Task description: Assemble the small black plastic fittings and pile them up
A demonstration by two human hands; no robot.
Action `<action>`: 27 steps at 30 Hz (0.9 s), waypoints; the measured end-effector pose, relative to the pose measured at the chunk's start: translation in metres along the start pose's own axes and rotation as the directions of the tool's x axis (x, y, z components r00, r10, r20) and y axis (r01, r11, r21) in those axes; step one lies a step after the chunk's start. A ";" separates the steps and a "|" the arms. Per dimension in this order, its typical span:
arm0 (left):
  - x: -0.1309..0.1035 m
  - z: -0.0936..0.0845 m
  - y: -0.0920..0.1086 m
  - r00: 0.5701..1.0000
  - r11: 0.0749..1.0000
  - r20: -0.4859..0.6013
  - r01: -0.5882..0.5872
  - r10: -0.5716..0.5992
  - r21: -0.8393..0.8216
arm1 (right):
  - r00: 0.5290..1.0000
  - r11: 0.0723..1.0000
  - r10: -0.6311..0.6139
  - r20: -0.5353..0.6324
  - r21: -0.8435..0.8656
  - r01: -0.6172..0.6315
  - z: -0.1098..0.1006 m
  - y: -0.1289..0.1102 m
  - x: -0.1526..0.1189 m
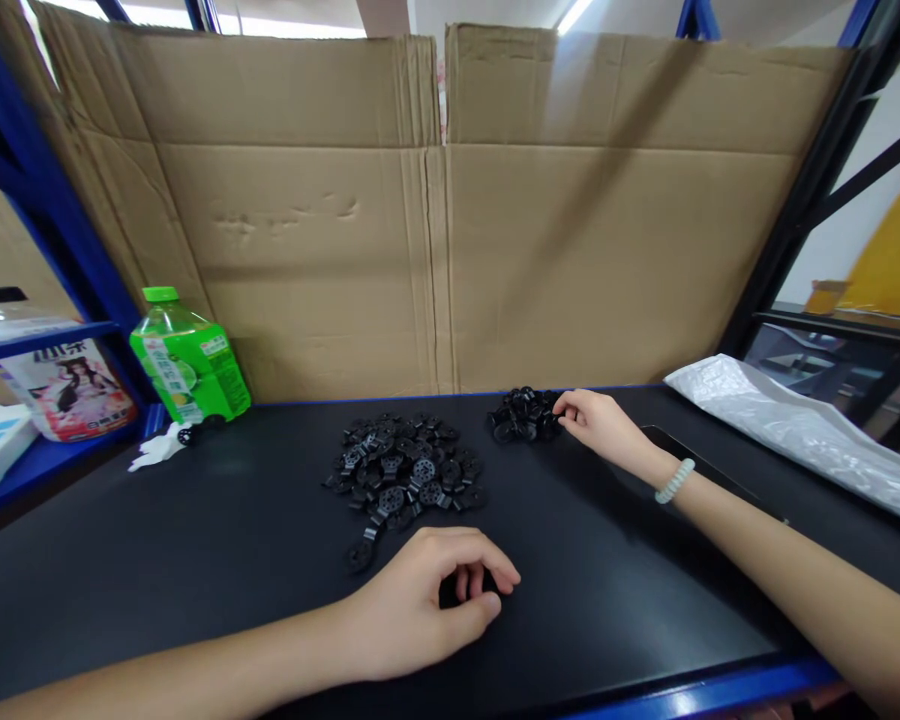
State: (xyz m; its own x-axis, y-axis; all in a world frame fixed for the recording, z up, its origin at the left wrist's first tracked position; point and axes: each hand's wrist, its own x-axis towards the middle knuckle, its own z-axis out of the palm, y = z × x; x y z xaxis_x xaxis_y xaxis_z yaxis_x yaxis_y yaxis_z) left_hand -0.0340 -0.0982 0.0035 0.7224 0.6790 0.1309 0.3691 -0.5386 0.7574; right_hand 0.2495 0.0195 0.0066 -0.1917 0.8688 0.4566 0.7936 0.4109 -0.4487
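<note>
A large heap of small black plastic parts (401, 470), round perforated discs with short metallic-looking links, lies in the middle of the black tabletop. Behind it to the right is a smaller pile of black parts (523, 415). My right hand (596, 425), with a pale beaded bracelet at the wrist, reaches to that pile's right edge, fingers pinched at a black part there; the fingertips partly hide it. In front of the large heap, my left hand (450, 595) rests with fingers loosely curved and thumb apart from them, nothing visible between.
Cardboard sheets (307, 220) wall off the back. At left stand a green bottle (191, 360) and a crumpled white tissue (159, 447). A dark flat object (690, 455) lies behind my right forearm, beside a silvery plastic package (787, 420). Blue shelf posts (52, 210) rise at the side.
</note>
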 end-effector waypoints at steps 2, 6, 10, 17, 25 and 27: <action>0.001 0.000 0.000 1.000 1.000 -0.002 0.006 -0.006 0.002 | 1.000 0.998 0.024 -0.010 0.054 -0.023 -0.006 -0.001 0.001; 0.003 0.000 0.000 1.000 1.000 0.012 0.020 -0.020 -0.017 | 0.990 0.961 0.134 0.037 0.239 -0.139 -0.018 -0.006 -0.001; 0.003 0.000 0.001 0.999 0.998 0.016 0.037 -0.036 -0.050 | 0.958 0.831 0.249 0.143 0.477 -0.287 -0.018 -0.010 -0.006; 0.002 -0.001 -0.001 0.997 0.991 0.017 0.074 -0.072 -0.113 | 0.925 0.566 0.330 0.188 0.745 -0.353 -0.015 -0.022 -0.010; 0.007 0.002 -0.010 0.987 0.895 -0.046 0.122 -0.157 -0.429 | 0.988 0.599 -0.033 0.149 0.795 -0.100 0.000 -0.094 -0.052; 0.008 0.002 -0.012 0.985 0.873 -0.064 0.112 -0.161 -0.474 | 0.979 0.632 -0.116 0.170 0.773 -0.059 0.006 -0.107 -0.063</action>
State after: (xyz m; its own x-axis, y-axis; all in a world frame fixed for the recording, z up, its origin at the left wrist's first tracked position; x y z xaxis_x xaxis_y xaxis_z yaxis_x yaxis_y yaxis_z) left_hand -0.0315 -0.0876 -0.0054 0.6148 0.7873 0.0475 0.1259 -0.1574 0.9795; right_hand 0.1735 -0.0773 0.0210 -0.3774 0.8497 0.3683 0.0670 0.4217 -0.9043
